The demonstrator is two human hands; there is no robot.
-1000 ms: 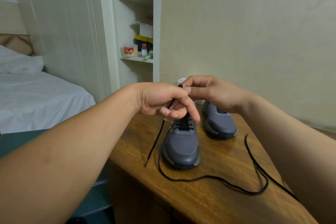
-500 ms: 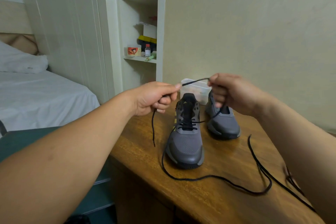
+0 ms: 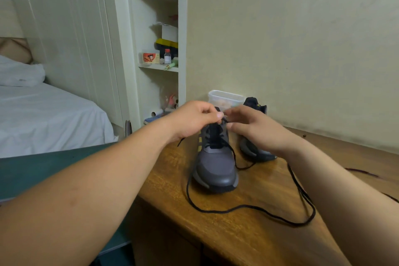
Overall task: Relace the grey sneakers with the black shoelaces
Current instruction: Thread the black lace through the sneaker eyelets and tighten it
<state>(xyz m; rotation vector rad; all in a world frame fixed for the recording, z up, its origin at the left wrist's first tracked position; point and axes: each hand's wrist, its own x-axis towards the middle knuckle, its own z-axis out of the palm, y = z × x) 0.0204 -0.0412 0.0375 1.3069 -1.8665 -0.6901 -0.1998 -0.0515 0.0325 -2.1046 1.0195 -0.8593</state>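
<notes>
Nearest on the wooden worktop lay a long slack loop of the black shoelace. It ran from the left side of the near sneaker's toe, swept right across the boards and climbed back towards the shoes, passing out of sight under the right forearm.

The near grey sneaker stood upright, toe towards the camera, with black lacing crossed over its tongue through the lower eyelets.

Both hands met just above its collar. The left hand had its grip closed, thumb and forefinger pinching the lace at the top of the tongue, and a short end hung out below the hand. The right hand reached in from the other side with its fingers fairly straight and the tips at the same spot. Whether its grip had hold of the lace could not be told.

Judging by this, the near shoe was laced most of the way up, with the top eyelets and the taking up of that slack left to do.

Behind it, the far sneaker was half hidden by the right hand, so its lacing could not be read; it probably remained to be done. A thin dark strand lay at the worktop's right side, perhaps the second lace.

A clear plastic tub stood against the wall.
</notes>
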